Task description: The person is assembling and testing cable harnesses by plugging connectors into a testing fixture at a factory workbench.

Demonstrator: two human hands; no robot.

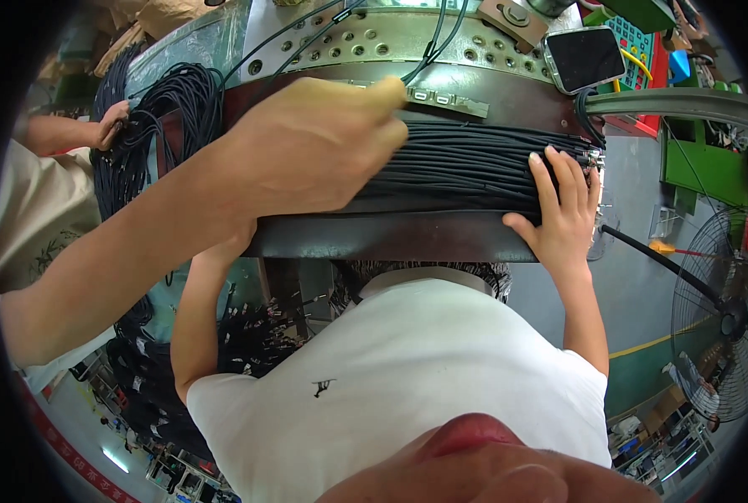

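A wide row of black cables (466, 168) lies side by side on the dark brown tabletop (424, 235) in front of me. My right hand (565, 205) rests flat on its right end, fingers spread, near the metal connectors (592, 158). My left hand (233, 243) is by the table's left front edge, mostly hidden behind a co-worker's forearm, so its fingers do not show. That co-worker's closed hand (332, 138) reaches in from the left over the cables. A black cable (431, 57) runs up from near its fingertips; whether it is held I cannot tell.
The co-worker's other hand (116, 124) is beside a looped cable bundle (191, 105) at left. Behind the cables are a slotted metal strip (449, 102), a perforated metal plate (374, 38) and a phone (584, 59). A floor fan (726, 318) stands at right.
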